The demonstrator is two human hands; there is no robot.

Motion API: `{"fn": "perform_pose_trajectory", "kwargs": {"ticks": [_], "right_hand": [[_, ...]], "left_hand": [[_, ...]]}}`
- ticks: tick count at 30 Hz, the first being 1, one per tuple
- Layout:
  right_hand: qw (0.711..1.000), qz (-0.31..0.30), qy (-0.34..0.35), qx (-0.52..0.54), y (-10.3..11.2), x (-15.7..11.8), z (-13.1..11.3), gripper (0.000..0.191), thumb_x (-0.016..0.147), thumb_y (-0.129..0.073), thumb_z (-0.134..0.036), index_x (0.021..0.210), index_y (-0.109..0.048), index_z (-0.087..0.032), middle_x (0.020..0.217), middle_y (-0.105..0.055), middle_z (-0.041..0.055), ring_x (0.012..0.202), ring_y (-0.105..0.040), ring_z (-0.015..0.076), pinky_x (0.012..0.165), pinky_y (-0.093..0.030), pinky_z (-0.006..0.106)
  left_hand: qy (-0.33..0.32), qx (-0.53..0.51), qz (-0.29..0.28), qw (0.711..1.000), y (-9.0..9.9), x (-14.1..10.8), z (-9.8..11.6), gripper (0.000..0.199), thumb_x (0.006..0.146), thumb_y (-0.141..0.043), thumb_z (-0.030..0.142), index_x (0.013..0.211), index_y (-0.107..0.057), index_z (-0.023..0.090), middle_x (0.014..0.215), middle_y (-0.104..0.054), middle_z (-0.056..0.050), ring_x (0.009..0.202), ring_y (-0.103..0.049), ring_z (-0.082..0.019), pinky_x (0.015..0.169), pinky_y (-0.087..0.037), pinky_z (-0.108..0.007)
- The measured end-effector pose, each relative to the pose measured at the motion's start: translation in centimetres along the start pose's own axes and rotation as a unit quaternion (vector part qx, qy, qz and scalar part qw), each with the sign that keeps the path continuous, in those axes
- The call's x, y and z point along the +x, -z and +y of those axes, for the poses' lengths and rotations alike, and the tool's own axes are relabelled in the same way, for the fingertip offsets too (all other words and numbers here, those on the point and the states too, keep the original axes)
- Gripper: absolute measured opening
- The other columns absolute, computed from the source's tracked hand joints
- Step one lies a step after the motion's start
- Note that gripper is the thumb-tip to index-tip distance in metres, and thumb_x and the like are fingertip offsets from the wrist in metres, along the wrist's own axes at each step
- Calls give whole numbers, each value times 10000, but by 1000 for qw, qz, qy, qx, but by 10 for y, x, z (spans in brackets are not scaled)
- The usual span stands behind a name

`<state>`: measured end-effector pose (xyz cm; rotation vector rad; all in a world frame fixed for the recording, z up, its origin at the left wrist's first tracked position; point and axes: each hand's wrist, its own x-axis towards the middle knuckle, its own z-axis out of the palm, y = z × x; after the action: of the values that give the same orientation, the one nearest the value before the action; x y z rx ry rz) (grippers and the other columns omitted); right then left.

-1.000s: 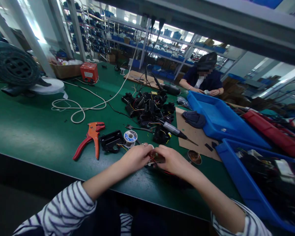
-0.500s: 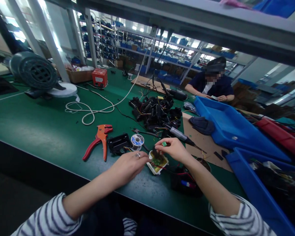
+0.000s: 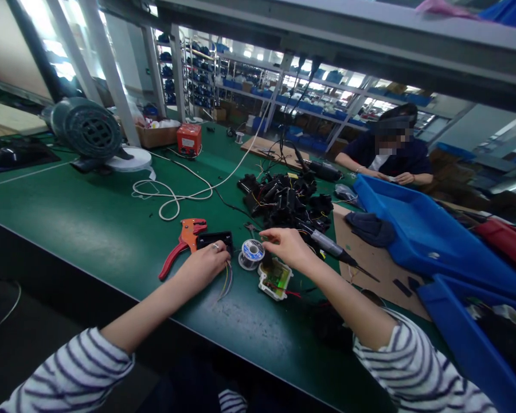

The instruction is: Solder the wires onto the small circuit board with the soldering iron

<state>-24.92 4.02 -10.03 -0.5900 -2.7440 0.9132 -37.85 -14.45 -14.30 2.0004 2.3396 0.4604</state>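
My left hand [image 3: 208,261] has its fingers closed on the near side of a black plastic housing [image 3: 217,236]; thin wires [image 3: 227,284] hang down from beneath the fingertips. The housing overlaps the orange-and-red wire stripper [image 3: 189,235]. My right hand [image 3: 290,248] hovers just right of a solder spool [image 3: 252,252], its thumb and forefinger apart, with nothing visible between them. Under it on the table lies a white case with a circuit board [image 3: 276,281], red wires running out to the right. Side cutters [image 3: 251,228] lie just beyond the spool, partly hidden.
A heap of black housings with wires [image 3: 284,198] lies behind my hands. A soldering iron [image 3: 331,246] points right across brown cardboard [image 3: 348,269]. Blue trays [image 3: 395,201] stand at right. A blower [image 3: 88,129] and white cable [image 3: 189,198] are left; a co-worker [image 3: 387,149] sits opposite.
My left hand has left the circuit board case, moved left and gripped the black housing, shifting it toward the stripper. My right hand has lifted off the board toward the spool. The view has swung left.
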Motion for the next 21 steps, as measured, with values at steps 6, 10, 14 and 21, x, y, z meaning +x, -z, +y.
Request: {"fn": "perform_pose_trajectory", "kwargs": {"ticks": [6, 10, 14, 21], "right_hand": [[987, -61, 117, -87, -9, -12, 2, 561, 749, -656, -359, 1216, -526, -76, 1198, -579, 136, 1007, -543, 248, 906, -446, 402], [974, -42, 156, -161, -22, -13, 2, 724, 667, -735, -373, 1261, -468, -57, 1218, -559, 144, 1044, -466, 290, 917, -420, 442], [974, -37, 143, -169, -24, -13, 0, 543, 677, -709, -265, 1166, -549, -90, 1038, -627, 114, 936, -501, 254, 842, -445, 388], [985, -74, 60, -146, -3, -64, 5, 549, 604, -745, -282, 1100, -582, -115, 949, -621, 105, 888, -529, 257, 799, -464, 412]], "left_hand": [[28, -267, 118, 956, 7, 0, -3, 183, 827, -510, 254, 903, -656, 175, 859, -674, -42, 791, -618, -119, 728, -502, -246], [89, -349, 124, 925, 5, 5, 12, 205, 809, -539, 292, 911, -665, 168, 850, -706, -52, 754, -642, -125, 680, -511, -239], [45, -314, 123, 940, 3, 3, 14, 238, 835, -489, 258, 980, -655, 166, 901, -727, -67, 811, -662, -133, 732, -530, -257], [105, -199, 121, 967, 12, -10, -1, 293, 851, -442, 305, 1002, -652, 167, 995, -727, -85, 893, -674, -180, 830, -551, -361]]}}
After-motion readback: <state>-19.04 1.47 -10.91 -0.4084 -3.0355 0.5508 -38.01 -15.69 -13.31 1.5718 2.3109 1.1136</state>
